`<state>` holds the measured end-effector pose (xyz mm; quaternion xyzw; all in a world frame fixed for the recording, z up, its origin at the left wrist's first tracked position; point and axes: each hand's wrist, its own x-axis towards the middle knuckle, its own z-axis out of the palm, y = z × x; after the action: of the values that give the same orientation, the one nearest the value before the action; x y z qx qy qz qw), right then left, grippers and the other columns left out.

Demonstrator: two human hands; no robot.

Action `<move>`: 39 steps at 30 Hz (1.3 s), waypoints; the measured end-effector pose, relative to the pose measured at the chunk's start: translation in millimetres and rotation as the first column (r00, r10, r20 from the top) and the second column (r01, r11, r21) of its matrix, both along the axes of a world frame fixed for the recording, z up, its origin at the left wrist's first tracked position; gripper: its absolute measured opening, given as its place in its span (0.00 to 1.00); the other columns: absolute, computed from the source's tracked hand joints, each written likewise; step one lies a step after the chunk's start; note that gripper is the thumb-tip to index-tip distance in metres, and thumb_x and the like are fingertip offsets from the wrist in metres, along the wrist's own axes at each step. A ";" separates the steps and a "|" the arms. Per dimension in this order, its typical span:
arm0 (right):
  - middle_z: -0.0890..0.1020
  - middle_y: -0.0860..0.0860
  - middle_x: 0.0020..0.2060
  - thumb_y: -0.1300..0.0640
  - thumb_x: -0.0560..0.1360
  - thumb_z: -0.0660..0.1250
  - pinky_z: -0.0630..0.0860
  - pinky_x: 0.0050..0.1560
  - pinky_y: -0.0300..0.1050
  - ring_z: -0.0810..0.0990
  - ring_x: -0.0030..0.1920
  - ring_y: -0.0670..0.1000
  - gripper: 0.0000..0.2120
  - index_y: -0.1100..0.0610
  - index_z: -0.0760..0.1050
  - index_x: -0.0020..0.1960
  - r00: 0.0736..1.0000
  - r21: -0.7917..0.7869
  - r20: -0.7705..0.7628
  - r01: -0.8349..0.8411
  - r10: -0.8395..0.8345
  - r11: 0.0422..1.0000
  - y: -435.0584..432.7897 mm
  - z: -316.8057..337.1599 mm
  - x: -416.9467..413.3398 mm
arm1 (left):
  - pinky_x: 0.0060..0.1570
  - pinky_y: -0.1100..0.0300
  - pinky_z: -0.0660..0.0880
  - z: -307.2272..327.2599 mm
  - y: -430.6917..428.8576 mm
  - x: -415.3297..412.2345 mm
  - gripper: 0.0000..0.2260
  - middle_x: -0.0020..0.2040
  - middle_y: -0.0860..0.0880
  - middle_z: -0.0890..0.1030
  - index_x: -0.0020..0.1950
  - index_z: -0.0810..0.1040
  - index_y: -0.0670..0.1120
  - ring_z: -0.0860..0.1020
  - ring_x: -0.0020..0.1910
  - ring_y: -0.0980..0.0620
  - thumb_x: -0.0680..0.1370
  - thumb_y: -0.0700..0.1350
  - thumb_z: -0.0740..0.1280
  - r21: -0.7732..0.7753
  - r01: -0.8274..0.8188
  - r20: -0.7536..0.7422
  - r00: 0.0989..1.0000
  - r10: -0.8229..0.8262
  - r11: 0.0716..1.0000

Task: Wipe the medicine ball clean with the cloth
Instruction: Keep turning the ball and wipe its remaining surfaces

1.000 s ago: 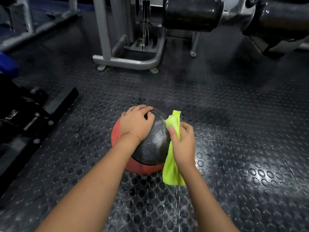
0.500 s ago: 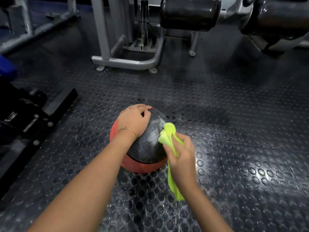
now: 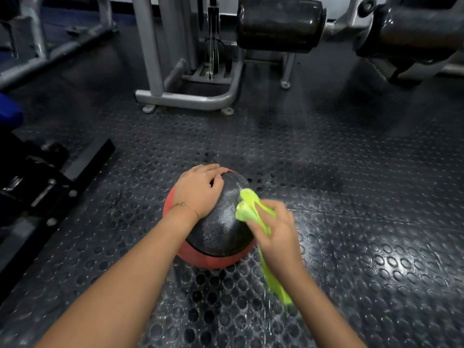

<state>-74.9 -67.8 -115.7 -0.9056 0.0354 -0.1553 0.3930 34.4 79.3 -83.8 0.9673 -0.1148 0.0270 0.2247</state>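
- The studded black rubber floor (image 3: pixel 351 197) fills the view, glinting with wet-looking streaks in the near part.
- A grey metal machine frame (image 3: pixel 190 99) stands at the far side, with two black padded rollers (image 3: pixel 280 23) above it toward the far right.
- Dark equipment with a flat black bar (image 3: pixel 88 162) lies at the left edge.
- The medicine ball (image 3: pixel 221 229), black on top and red around the lower part, sits on the floor near the middle, close to the person.
- The left hand (image 3: pixel 199 189) lies flat on the ball's far left top, fingers spread and pressed on it; a thin bracelet (image 3: pixel 185 205) circles the wrist.
- The right hand (image 3: pixel 275 229), blurred, is closed around the cloth (image 3: pixel 247 209) at the ball's right side.
- The lime-green cloth is bunched against the black surface, its tail hanging down below the hand.
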 end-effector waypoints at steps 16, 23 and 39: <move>0.73 0.48 0.62 0.51 0.75 0.64 0.66 0.61 0.52 0.69 0.59 0.56 0.16 0.52 0.75 0.62 0.991 -0.138 -0.107 0.068 -0.083 0.988 -8.8 17.6 63.2 | 0.73 0.58 0.57 -6.4 0.9 4.5 0.16 0.70 0.57 0.71 0.66 0.73 0.58 0.64 0.71 0.54 0.81 0.47 0.54 0.001 0.100 0.007 0.995 -0.100 0.995; 0.71 0.48 0.60 0.47 0.73 0.60 0.69 0.57 0.51 0.68 0.57 0.52 0.20 0.49 0.73 0.64 0.998 -0.182 0.019 -0.048 0.052 0.982 9.0 8.3 1.7 | 0.71 0.59 0.59 -3.5 5.1 7.3 0.17 0.69 0.58 0.72 0.65 0.75 0.58 0.66 0.70 0.55 0.81 0.48 0.53 -0.021 0.083 -0.004 0.997 -0.083 0.996; 0.73 0.48 0.61 0.56 0.75 0.64 0.65 0.61 0.46 0.68 0.59 0.53 0.16 0.50 0.75 0.62 0.996 -0.087 -0.080 0.023 -0.030 0.996 -3.4 14.8 43.2 | 0.70 0.60 0.56 -12.3 10.9 20.9 0.22 0.70 0.58 0.70 0.67 0.70 0.62 0.65 0.70 0.56 0.77 0.57 0.45 0.016 0.230 -0.065 0.971 -0.228 0.973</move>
<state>-31.7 -71.2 -100.9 -0.9267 0.0567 -0.1250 0.3499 55.4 90.1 -96.1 0.9505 -0.2189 -0.0308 0.2183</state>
